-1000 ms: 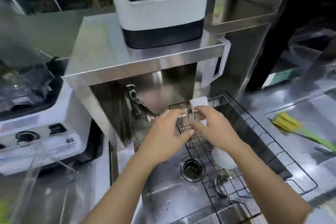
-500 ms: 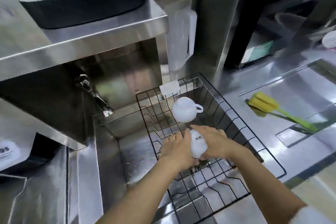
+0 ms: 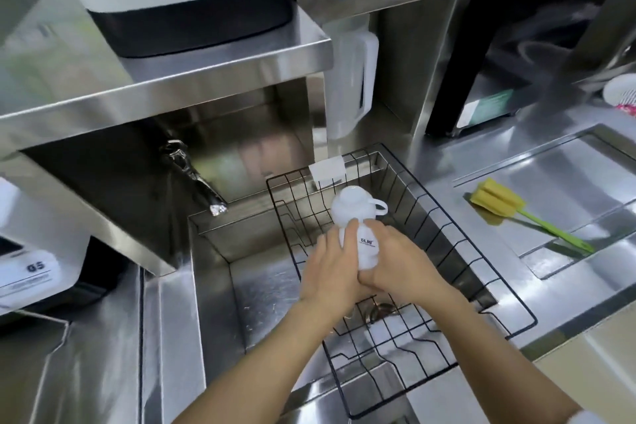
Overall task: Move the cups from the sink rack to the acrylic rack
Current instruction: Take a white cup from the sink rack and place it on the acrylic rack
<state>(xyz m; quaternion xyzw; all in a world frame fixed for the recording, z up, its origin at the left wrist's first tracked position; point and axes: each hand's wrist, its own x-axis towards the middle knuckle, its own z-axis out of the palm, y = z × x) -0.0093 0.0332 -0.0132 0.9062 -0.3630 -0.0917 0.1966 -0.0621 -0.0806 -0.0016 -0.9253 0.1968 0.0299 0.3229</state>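
Note:
A black wire sink rack (image 3: 457, 244) sits over the right half of the steel sink (image 3: 254, 289). Inside it, a white cup with printed lettering (image 3: 366, 246) is clasped between my left hand (image 3: 330, 272) and my right hand (image 3: 399, 265). Both hands press against its sides. A second white cup with a handle (image 3: 358, 208) lies upside down just behind the first, touching its top. No acrylic rack is in view.
A faucet (image 3: 196, 179) juts out over the sink's back left. A steel shelf (image 3: 192, 76) with a white and black machine overhangs the sink. A clear plastic jug (image 3: 351, 79) hangs behind the rack. A yellow sponge brush (image 3: 499, 205) lies on the right-hand drain tray.
My hands came down from the rack's back rim into the rack and closed around the lettered cup, which now stands higher against the handled cup. The view tilted downward.

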